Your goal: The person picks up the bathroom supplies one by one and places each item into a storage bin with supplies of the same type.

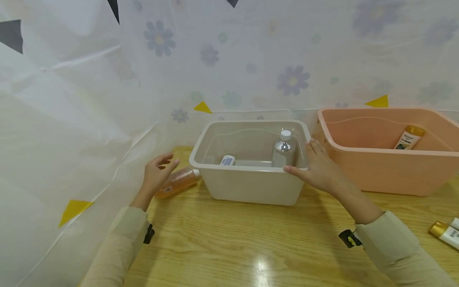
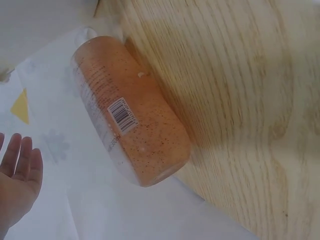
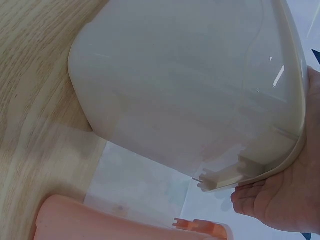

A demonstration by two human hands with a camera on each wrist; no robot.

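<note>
No wording can be read anywhere. The orange bottle (image 2: 131, 112) lying at the tabletop's left edge carries a white barcode sticker (image 2: 122, 114) and fine print too blurred to make out. The tube (image 1: 409, 138) in the pink bin (image 1: 391, 169) bears an illegible label.

Head view: the wooden table (image 1: 229, 243) is seen from above, facing forward and down. Left wrist view: the orange bottle (image 2: 131, 111) is seen at close range, also visible in the head view. Right wrist view: the white bin (image 3: 190, 90) is seen very near, apparently from below its rim; the pink bin (image 3: 100, 222) is shared too.
</note>
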